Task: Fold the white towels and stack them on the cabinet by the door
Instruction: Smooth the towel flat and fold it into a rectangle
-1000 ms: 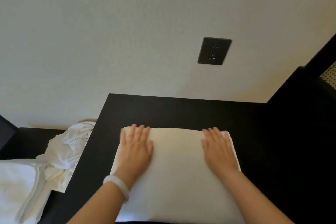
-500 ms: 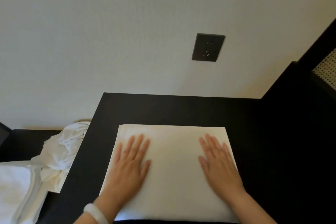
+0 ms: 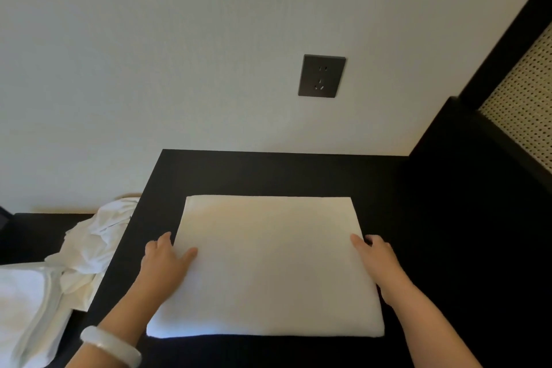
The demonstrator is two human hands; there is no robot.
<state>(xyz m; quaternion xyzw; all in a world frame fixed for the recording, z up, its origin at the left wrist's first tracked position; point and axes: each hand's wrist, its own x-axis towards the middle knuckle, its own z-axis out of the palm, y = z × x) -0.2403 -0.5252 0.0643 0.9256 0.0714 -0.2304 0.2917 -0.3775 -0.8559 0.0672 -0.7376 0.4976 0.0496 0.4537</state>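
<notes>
Left grip (image 3: 165, 260), right grip (image 3: 378, 257): thumbs inward.

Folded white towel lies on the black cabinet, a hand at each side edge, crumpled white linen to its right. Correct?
No. In the head view the crumpled linen lies to the left of the folded towel, not its right; the rest holds.

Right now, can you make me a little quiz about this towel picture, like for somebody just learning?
1. True or false: the folded white towel lies flat on the black cabinet top.
2. Pick one: the left hand and the right hand grip the towel at its A) side edges, B) middle, C) far corners.
3. Short answer: which wrist wears the smooth white bracelet?

Key: 1 true; 2 A; 3 the left wrist.
</notes>
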